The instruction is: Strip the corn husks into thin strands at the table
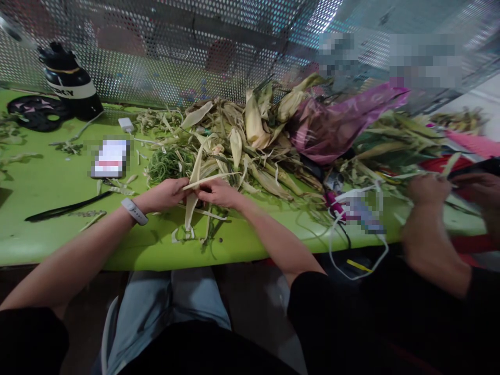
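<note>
Two pale corn husk strips [190, 212] cross between my hands, one lying nearly level over an upright one. My left hand [171, 192], with a white band on its wrist, pinches them from the left. From the other side my right hand [220, 192] grips the strips near the crossing, fingers closed. Some fingertips are hidden behind the husk. Just beyond my hands lies a heap of dried corn husks [269, 179], with a tangle of thin green strands [169, 165] at its left. Husk scraps [183, 235] lie under my hands near the table edge.
The green table [140, 247] backs onto a perforated metal screen [164, 57]. A phone [111, 158], a black strap [68, 207] and a dark bottle [74, 86] stand or lie left. Right are a pink plastic bag [339, 125], white cables [331, 250] and a co-worker's hands [428, 188].
</note>
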Available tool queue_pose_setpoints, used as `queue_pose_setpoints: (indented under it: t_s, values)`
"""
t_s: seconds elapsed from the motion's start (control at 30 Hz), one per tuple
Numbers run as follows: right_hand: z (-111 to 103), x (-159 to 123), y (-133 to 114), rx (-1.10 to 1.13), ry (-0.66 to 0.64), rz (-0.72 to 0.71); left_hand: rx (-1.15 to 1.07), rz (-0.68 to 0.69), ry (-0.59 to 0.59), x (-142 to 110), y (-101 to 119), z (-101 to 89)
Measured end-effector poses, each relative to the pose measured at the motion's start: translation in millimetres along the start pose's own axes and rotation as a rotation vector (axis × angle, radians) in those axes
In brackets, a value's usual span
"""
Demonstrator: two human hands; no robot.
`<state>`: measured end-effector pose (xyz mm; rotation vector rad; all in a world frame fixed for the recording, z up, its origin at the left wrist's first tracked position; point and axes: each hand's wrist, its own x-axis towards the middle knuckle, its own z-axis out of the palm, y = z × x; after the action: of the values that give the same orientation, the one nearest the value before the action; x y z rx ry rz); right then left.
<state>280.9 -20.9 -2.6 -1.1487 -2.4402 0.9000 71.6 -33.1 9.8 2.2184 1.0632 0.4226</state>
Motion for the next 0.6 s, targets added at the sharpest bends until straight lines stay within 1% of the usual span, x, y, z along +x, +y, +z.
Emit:
queue_pose_setpoints:
  t_s: [0.13, 0.23, 0.27, 0.33, 0.37, 0.4, 0.47, 0.5, 0.53, 0.57, 0.6]
  values:
    - [6, 1, -16, -0.362, 0.08, 0.046, 0.13, -0.073, 0.069, 2, 0, 8.1]
    - [15, 7, -20, -0.513, 0.139, 0.108, 0.178, -0.092, 0.158, 2, 3, 11.4]
    - [15, 10, -18, -0.535, 0.156, 0.143, 0.144, -0.075, 0.183, 2, 5, 10.4]
    - [10, 12, -8, -0.541, 0.196, 0.242, -0.045, -0.024, 0.193, -2, 6, 3.9]
    - [4, 13, 0, -0.528, 0.268, 0.262, -0.197, 0.006, 0.171, -5, 6, -1.7]
    - [-4, 12, 8, -0.504, 0.357, 0.311, -0.379, 0.022, 0.124, -9, 5, -8.4]
    - [-23, 8, 25, -0.46, 0.593, 0.366, -0.688, 0.054, 0.008, -19, 2, -23.4]
    - [-32, 6, 32, -0.422, 0.704, 0.401, -0.797, 0.086, -0.049, -23, 0, -30.4]
    - [-39, 3, 37, -0.345, 0.786, 0.434, -0.883, 0.126, -0.106, -27, -2, -36.1]
    - [-44, 1, 39, -0.217, 0.808, 0.423, -0.931, 0.135, -0.167, -30, -3, -40.0]
    - [-48, 0, 40, -0.04, 0.762, 0.405, -0.95, 0.128, -0.212, -30, -4, -41.8]
